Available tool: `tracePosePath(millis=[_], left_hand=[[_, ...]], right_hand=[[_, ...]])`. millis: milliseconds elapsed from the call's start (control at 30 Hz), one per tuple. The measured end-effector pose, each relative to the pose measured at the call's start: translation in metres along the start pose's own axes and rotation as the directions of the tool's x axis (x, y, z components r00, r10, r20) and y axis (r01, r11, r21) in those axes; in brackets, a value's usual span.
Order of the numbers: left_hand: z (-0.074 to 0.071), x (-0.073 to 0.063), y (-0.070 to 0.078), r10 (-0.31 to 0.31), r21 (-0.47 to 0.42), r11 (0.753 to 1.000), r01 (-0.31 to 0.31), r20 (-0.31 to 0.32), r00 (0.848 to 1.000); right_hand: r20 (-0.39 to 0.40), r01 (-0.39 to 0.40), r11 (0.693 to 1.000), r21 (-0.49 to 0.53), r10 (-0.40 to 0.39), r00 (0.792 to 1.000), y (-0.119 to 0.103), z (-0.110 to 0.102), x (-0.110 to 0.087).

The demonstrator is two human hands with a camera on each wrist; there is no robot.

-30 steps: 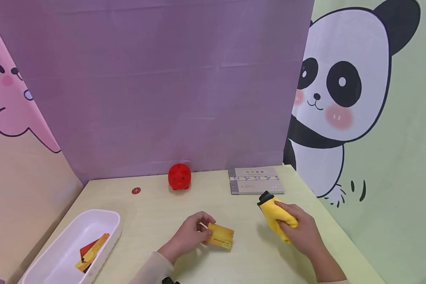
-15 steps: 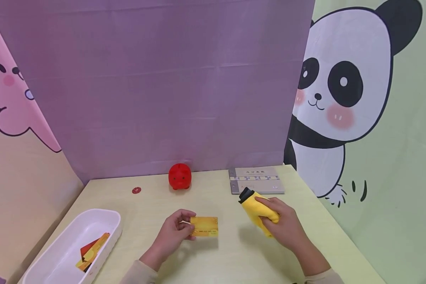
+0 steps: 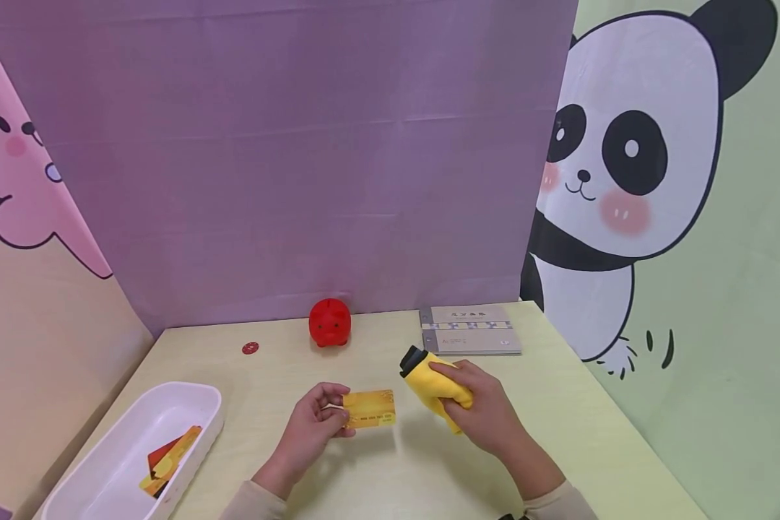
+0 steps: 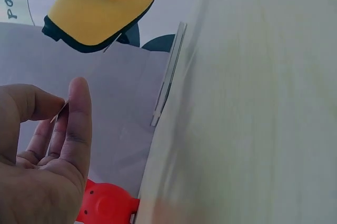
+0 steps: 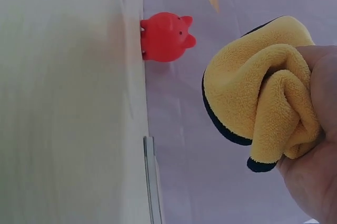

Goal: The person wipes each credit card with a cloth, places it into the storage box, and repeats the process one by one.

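Note:
In the head view my left hand (image 3: pixel 310 427) pinches a gold bank card (image 3: pixel 370 409) by its left edge, above the table. Seen from the left wrist, the left hand (image 4: pixel 52 140) has thumb and fingers on the card, which appears nearly edge-on. My right hand (image 3: pixel 484 412) grips a bunched yellow cloth (image 3: pixel 437 386) with a dark border, just right of the card and apart from it. The right wrist view shows the folds of this cloth (image 5: pixel 263 87) squeezed in the right hand (image 5: pixel 316 145).
A white tray (image 3: pixel 211 412) at the left holds several gold and red cards (image 3: pixel 169 462). Along the back of the table stand a red piggy bank (image 3: pixel 329 323) and a grey notebook (image 3: pixel 471 339). A small red disc (image 3: pixel 250 348) lies left of the piggy bank.
My right hand has carried the yellow cloth leftward, closer to the card. The left hand has shifted left and up with the card, which has turned from tilted to nearly level.

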State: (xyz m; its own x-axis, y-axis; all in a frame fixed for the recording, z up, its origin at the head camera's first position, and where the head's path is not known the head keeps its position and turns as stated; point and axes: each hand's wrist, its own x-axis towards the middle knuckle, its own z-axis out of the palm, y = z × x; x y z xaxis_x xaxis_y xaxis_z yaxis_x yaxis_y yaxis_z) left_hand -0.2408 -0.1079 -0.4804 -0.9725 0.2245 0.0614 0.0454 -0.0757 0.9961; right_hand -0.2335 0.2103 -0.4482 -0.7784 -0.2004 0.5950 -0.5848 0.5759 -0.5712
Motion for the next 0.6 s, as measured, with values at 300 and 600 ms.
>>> tracePosePath(millis=[300, 600], left_hand=[[0.003, -0.001, 0.000, 0.002, 0.000, 1.000, -0.002, 0.002, 1.000], [0.009, -0.002, 0.001, 0.015, -0.015, 1.000, -0.015, 0.017, 1.000]], right_hand=[[0.012, 0.049, 0.999, -0.013, -0.049, 0.999, -0.002, 0.015, -0.004], [0.104, 0.098, 0.984, -0.146, -0.083, 0.991, -0.015, 0.025, -0.007]])
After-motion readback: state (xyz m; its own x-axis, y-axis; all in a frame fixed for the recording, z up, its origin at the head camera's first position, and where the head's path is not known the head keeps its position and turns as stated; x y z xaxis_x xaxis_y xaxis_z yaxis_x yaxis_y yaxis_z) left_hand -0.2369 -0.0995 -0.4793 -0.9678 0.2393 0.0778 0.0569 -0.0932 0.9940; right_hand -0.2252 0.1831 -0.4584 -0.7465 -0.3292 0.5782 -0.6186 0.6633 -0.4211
